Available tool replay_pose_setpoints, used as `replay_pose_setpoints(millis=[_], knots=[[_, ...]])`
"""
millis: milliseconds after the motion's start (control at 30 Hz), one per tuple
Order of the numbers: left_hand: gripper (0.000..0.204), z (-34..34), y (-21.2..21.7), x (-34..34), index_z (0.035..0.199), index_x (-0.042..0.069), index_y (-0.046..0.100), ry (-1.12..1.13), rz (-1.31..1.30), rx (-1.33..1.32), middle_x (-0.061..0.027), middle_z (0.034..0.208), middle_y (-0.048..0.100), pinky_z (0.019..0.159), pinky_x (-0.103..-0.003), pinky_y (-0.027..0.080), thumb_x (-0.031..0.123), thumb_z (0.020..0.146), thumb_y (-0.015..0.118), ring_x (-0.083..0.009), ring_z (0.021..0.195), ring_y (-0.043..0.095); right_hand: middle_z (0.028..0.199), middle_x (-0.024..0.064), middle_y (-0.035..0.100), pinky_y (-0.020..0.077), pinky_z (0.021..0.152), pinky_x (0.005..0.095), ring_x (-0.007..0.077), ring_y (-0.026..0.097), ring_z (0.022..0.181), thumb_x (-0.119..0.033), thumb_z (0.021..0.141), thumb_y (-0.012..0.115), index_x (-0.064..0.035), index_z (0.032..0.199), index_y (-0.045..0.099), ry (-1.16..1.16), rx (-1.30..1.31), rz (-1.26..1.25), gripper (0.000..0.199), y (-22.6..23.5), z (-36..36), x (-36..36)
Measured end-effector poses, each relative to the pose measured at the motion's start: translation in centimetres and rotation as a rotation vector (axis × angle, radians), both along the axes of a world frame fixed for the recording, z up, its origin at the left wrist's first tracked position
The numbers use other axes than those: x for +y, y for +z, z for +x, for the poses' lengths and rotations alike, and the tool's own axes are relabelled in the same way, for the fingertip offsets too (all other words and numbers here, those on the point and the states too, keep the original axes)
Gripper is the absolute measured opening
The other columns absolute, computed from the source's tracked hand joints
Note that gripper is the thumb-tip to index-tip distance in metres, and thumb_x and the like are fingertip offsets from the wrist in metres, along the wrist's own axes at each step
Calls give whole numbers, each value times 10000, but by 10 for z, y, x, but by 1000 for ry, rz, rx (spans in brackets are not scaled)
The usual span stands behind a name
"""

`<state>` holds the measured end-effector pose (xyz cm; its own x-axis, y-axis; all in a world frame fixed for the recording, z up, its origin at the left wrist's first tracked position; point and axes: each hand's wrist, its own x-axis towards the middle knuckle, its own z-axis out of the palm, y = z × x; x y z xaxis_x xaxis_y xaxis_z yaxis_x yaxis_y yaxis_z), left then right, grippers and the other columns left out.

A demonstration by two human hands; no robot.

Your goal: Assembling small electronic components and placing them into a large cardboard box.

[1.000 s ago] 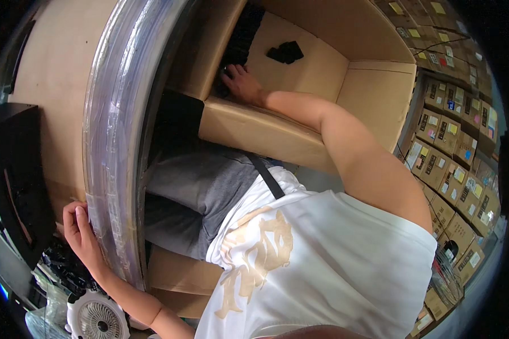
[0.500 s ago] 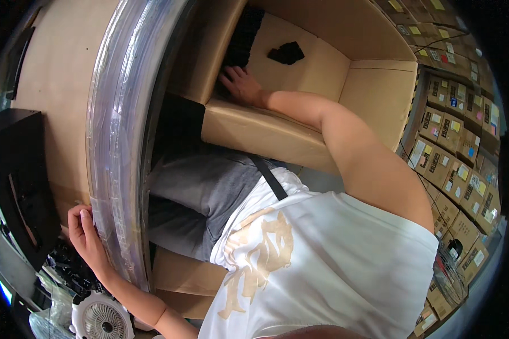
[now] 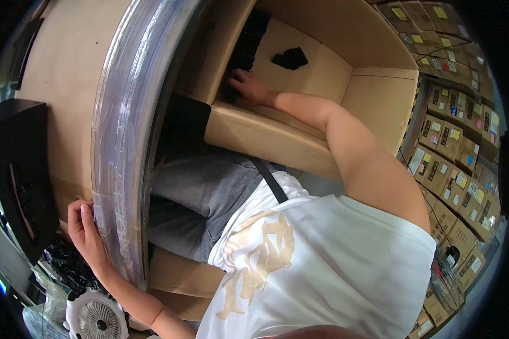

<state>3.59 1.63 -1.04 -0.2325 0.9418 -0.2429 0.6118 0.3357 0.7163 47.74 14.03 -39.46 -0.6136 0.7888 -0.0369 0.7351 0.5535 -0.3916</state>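
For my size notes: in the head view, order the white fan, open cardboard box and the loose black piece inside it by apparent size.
1. Open cardboard box
2. White fan
3. Loose black piece

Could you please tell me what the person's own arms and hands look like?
The left hand and right hand are ungloved. The left forearm and right arm are bare, without any visible watch or bracelet. The white top has a tan print on its front and leaves much of the right arm uncovered.
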Motion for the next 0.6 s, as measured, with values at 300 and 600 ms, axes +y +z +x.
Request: replay_pose_setpoints(millis=[300, 600], knots=[[160, -1, 0, -1, 979, 27, 581, -1, -6, -21, -25, 918, 568, 793, -209, 362, 140, 1024, 478, -105, 821, 456, 1374, 188, 402, 462, 939, 486, 402, 492, 1146, -312, 736, 776, -120, 1397, 423, 115, 104, -89, 774, 10, 17, 6], [162, 6, 2, 4, 970, 31, 580, -10, -6, 14, -14, 910, 558, 780, -207, 351, 145, 1024, 478, -102, 811, 442, 1434, 164, 382, 461, 967, 507, 395, 464, 1196, -346, 706, 800, -115, 1423, 405, 329, -103, -43, 851, -14, 11, 22]])
